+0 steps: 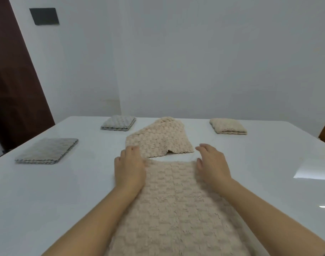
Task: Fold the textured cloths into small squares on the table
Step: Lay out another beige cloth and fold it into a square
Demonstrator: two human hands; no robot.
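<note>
Right now the person is leaning over the white bench [47, 191], laying both hands on the far end of a long beige cloth [176, 209] that is stretching back between the forearms. The left hand [129, 169] is resting on the cloth's far left corner, fingers loosely bent and pinching nothing that I can see. The right hand [212, 163] is sitting at the far right corner, fingers relaxed and slightly spread. Just beyond the fingertips a second beige piece [158, 141] is lying humped and half-folded; whether it is joined to the long cloth I cannot tell. Well to the left of the left hand a folded grey cloth [47, 150] is lying flat, with another grey square [118, 122] farther off. Beyond the right hand, to its right, a folded beige square [228, 126] is sitting.
</note>
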